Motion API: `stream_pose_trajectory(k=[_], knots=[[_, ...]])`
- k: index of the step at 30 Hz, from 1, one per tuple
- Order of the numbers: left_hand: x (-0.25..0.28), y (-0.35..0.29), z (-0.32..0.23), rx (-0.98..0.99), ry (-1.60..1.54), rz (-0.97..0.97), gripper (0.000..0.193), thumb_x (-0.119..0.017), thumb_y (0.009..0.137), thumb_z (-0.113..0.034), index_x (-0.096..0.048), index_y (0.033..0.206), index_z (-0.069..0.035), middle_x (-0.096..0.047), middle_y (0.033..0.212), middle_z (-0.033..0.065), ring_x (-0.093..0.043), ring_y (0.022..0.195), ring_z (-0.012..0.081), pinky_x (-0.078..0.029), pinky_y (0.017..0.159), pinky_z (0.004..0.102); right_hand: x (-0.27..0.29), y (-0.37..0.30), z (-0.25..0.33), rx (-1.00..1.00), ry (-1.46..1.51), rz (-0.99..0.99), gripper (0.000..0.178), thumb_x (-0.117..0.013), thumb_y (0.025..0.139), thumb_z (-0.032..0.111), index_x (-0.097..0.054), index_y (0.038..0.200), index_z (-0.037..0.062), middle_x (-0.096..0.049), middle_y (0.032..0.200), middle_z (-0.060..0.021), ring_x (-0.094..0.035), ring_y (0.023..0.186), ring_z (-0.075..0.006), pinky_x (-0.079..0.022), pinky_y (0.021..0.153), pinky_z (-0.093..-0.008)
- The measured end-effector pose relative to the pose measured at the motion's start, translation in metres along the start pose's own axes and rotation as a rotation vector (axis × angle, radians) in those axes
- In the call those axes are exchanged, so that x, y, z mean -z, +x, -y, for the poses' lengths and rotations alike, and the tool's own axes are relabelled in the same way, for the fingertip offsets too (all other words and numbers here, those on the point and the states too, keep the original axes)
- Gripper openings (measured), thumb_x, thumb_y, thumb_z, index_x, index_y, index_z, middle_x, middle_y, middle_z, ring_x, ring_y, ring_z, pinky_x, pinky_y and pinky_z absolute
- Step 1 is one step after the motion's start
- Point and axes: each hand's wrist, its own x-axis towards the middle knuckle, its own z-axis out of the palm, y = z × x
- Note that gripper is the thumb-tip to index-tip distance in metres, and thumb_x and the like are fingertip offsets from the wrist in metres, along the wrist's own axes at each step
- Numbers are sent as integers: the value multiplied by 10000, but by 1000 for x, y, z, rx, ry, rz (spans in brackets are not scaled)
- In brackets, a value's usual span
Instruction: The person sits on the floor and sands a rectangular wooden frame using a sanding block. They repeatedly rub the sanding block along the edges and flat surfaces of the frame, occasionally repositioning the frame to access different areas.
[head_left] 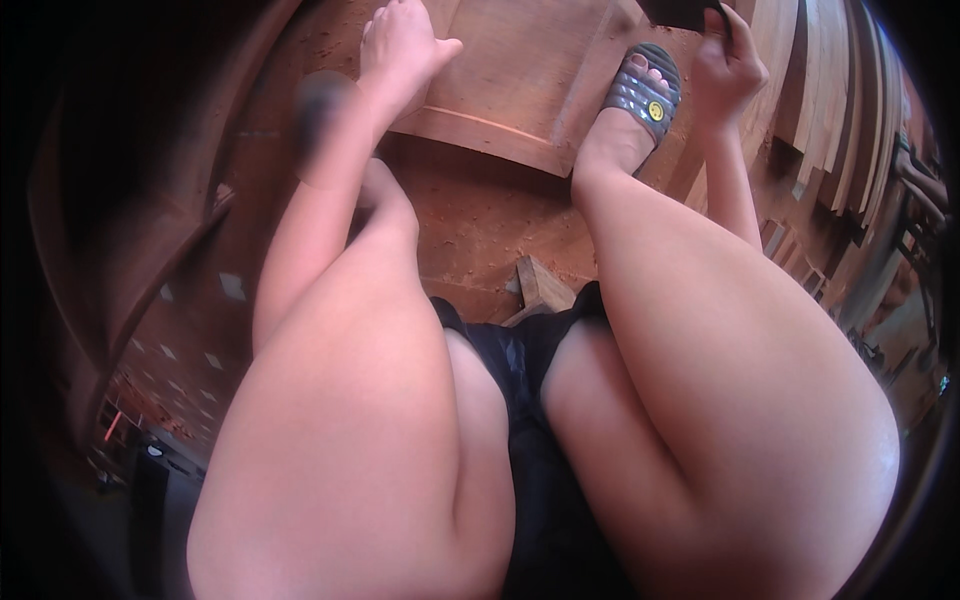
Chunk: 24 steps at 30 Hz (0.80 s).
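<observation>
A reddish-brown wooden panel (pixel 530 60) with a raised border lies on the floor between my feet. My left hand (pixel 400 45) rests at the panel's left edge, thumb held apart and fingers reaching toward the upper rim of the picture. Over to the right, beyond my sandalled foot, my right hand (pixel 730 70) is raised with fingers curled round a dark flat piece (pixel 685 12). The upper edge cuts that piece off, so its kind cannot be made out.
My sandal (pixel 645 90) stands against the panel's right side. Long wooden boards (pixel 825 110) are stacked along the right. A wood block (pixel 543 288) lies on the dusty floor between my thighs. Curved dark wooden furniture (pixel 130 230) rises on the left.
</observation>
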Motion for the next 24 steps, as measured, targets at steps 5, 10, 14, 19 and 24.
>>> stream_pose_trajectory(k=[5,10,14,19,24], knots=[[21,-11,-16,18,-241,-5,642,-779,783,-264,-551,1299,41,-663,1235,272,-645,1180,421,-523,1022,464,3,-7,-52,-85,-46,-162,86,-745,932,60,-790,1005,46,-757,822,-136,-708,669,-173,-540,616,-263],[68,-33,-26,-200,-308,-333,685,-761,714,-102,-405,1296,-41,-648,1107,284,-650,1083,466,-547,926,491,8,18,13,-78,-50,-16,117,-684,979,54,-736,1069,3,-739,814,-150,-689,715,-154,-528,663,-289],[118,-18,-53,-477,-213,-466,685,-738,720,-58,-411,1322,-65,-637,1152,266,-663,1042,454,-561,901,500,-5,25,-22,-279,180,-126,120,-668,990,43,-708,1086,-15,-730,834,-179,-695,752,-158,-532,679,-307],[150,-24,-71,-650,15,-558,627,-702,723,3,-478,1305,-65,-640,1114,200,-674,979,409,-571,865,475,-6,27,42,79,-68,-19,123,-684,982,57,-715,1086,1,-728,834,-198,-721,729,-200,-555,644,-332],[141,-26,-73,-738,-17,-583,581,-671,725,18,-528,1284,-49,-631,1084,185,-663,980,393,-561,862,469,-35,9,56,-38,666,-217,160,-673,966,4,-721,1117,-17,-757,952,-197,-762,796,-276,-588,680,-348]])
